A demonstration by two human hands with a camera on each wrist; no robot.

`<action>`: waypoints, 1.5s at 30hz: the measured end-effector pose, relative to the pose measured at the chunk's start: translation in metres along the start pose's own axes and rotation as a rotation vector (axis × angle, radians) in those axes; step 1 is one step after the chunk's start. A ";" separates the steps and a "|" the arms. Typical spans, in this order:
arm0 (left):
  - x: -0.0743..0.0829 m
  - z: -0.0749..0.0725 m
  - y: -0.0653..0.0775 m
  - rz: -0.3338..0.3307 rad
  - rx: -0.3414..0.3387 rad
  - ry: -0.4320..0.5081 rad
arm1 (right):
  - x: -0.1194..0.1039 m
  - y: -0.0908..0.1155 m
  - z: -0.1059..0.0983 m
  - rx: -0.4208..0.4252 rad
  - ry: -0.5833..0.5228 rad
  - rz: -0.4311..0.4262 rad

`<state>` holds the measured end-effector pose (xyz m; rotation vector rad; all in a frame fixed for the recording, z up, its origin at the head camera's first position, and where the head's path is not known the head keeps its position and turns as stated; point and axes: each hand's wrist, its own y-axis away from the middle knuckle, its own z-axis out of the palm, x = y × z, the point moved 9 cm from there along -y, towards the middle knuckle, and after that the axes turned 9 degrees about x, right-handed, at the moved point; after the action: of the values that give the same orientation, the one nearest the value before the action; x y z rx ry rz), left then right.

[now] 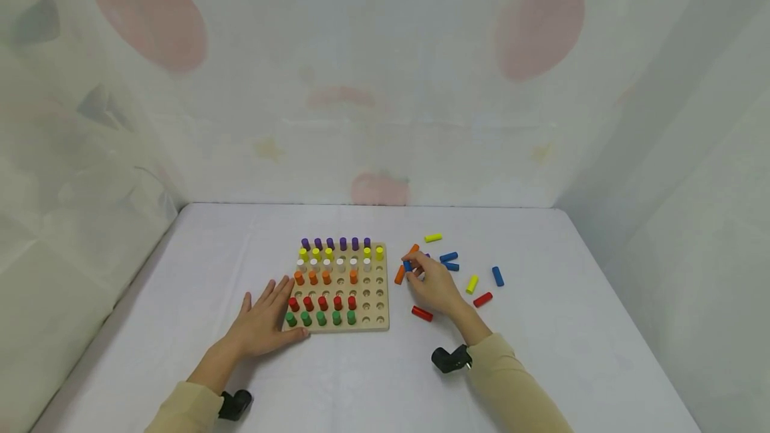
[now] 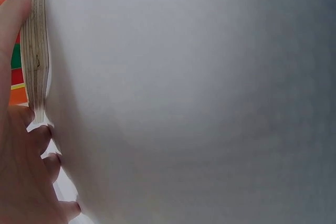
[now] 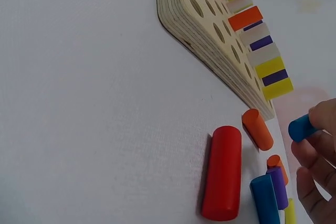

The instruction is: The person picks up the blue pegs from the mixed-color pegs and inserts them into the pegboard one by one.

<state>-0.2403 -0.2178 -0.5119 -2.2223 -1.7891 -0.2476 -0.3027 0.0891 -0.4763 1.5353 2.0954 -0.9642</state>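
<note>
A wooden pegboard [image 1: 374, 327] lies on the table with upright pegs in rows: purple, yellow, white, orange, red and green. One row between orange and red shows bare holes, as do most holes at the right side. My left hand [image 1: 260, 327] rests against the board's left side, fingers straight, thumb at the front edge. Right of the board, my right hand [image 1: 434, 287] pinches a blue peg [image 3: 300, 128] between thumb and fingertips, raised above the table. Close under that hand lie orange pegs [image 1: 400, 274] and a purple peg [image 3: 277, 188], partly hidden by it in the head view.
Loose pegs are scattered to the right: a near red peg [image 1: 422, 313], another red peg [image 1: 483, 299], yellow pegs [image 1: 472, 284] and several blue pegs [image 1: 498, 276]. A yellow peg [image 1: 433, 238] lies farthest back. White cloth covers the table [image 1: 228, 252], and curtains surround it.
</note>
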 end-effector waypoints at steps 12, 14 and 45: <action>0.001 -0.001 0.001 0.007 -0.001 0.004 | -0.006 -0.003 -0.001 0.032 -0.040 -0.027; 0.000 -0.001 0.002 0.009 0.002 0.003 | -0.006 -0.004 0.002 0.028 -0.048 -0.014; 0.005 -0.005 0.004 0.021 0.019 -0.001 | -0.041 -0.006 0.012 0.047 -0.098 -0.080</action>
<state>-0.2351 -0.2154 -0.5059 -2.2275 -1.7602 -0.2235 -0.2954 0.0519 -0.4567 1.4054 2.0929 -1.1014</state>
